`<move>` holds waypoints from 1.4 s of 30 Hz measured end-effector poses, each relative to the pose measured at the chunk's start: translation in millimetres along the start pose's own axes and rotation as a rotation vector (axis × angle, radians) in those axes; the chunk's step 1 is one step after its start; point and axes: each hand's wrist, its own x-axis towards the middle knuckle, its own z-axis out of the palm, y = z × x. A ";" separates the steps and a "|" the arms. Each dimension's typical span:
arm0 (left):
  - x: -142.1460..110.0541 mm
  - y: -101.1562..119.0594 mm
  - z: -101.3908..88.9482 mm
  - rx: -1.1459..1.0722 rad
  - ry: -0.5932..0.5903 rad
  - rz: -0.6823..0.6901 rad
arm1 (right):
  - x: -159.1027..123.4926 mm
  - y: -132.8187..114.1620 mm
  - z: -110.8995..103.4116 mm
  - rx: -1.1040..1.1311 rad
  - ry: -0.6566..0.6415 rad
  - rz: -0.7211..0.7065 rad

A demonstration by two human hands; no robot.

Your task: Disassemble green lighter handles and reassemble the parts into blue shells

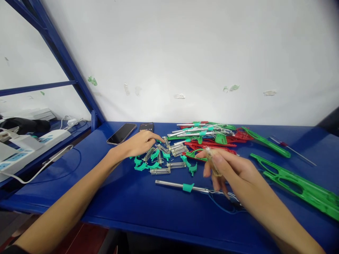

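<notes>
My left hand (141, 141) reaches into a scatter of small clear tubes (160, 170) and teal plastic clips (140, 165) on the blue table (127, 197); its fingers curl down over the pieces, and what they grip is hidden. My right hand (227, 167) is raised a little above the table and pinches a small clear tube (209, 153) between thumb and fingers. Below it lies a metal rod with a teal collar (182, 186) and a thin blue wire (225, 208).
A heap of red and green plastic handles with metal rods (209, 135) lies behind. Long green handles (299, 185) and a red-handled screwdriver (291, 150) lie at the right. Two phones (122, 133) rest by the wall. A power strip (29, 144) sits at far left.
</notes>
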 end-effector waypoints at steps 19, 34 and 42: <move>-1.8 8.3 -3.3 -0.216 -0.090 0.073 | -0.9 -1.3 0.0 -0.040 0.001 0.026; -2.7 13.9 9.6 -0.235 -0.181 0.080 | -2.4 -4.7 0.8 -0.087 0.005 0.034; -2.5 8.6 11.8 -0.222 -0.138 0.040 | -2.8 -5.3 1.1 -0.102 0.009 0.028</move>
